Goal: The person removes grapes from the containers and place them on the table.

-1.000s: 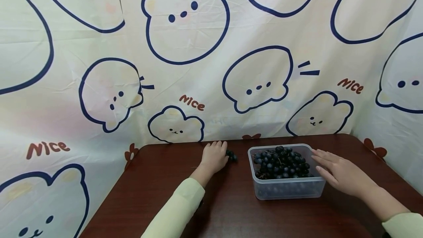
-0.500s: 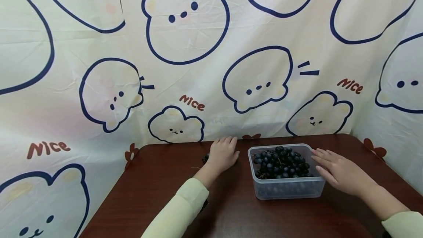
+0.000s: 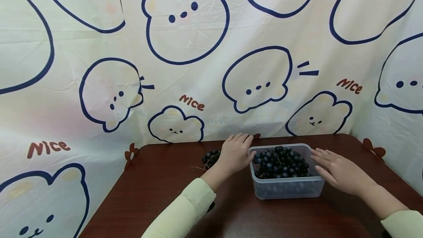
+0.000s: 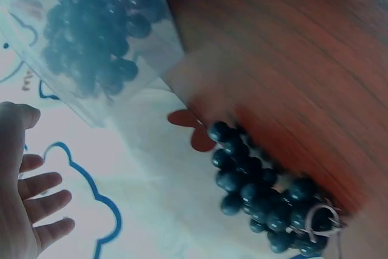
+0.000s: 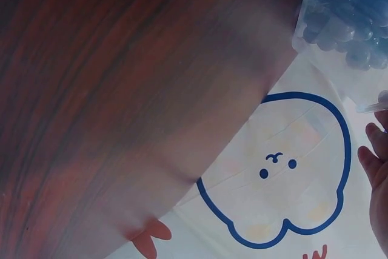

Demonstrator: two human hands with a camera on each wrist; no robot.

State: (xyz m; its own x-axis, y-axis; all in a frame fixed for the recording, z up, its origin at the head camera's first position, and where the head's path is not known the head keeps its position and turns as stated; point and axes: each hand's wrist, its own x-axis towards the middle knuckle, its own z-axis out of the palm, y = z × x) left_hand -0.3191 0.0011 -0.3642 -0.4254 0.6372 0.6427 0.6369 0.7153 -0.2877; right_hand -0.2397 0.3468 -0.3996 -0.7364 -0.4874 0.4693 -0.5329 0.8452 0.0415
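The fingers (image 4: 51, 205) of the left hand (image 3: 235, 152) are straight and spread apart, gripping nothing, as we see most clearly in the left wrist view. In the head view we find this hand between a bunch of grapes (image 3: 210, 158) and a clear plastic tub (image 3: 287, 189); its thumb overlaps the tub's left rim, though we cannot tell whether it touches.

The bunch lies on the table (image 3: 158, 186), to the left of the tub and partly hidden by the left hand and wrist. We note its dark, round fruit and a thin, pale stem (image 3: 199, 167) reaching out to the left; in the left wrist view the stem curls at one end of the bunch.

At the tub's right side we see the right hand (image 3: 342, 172), its fingers straight, its thumb held a little apart, and its fingertips against the rim. It grips nothing. The tub stands upright and holds a heap of dark grapes (image 3: 281, 162), which we also make out through its cloudy wall.

We observe pale green sleeves (image 3: 185, 206) on both arms. The table is reddish brown with a dark grain. Behind it hangs a cream cloth (image 3: 211, 80), printed with blue-outlined bear heads (image 3: 180, 52) and the word "Nice" (image 3: 191, 103) in reddish brown.
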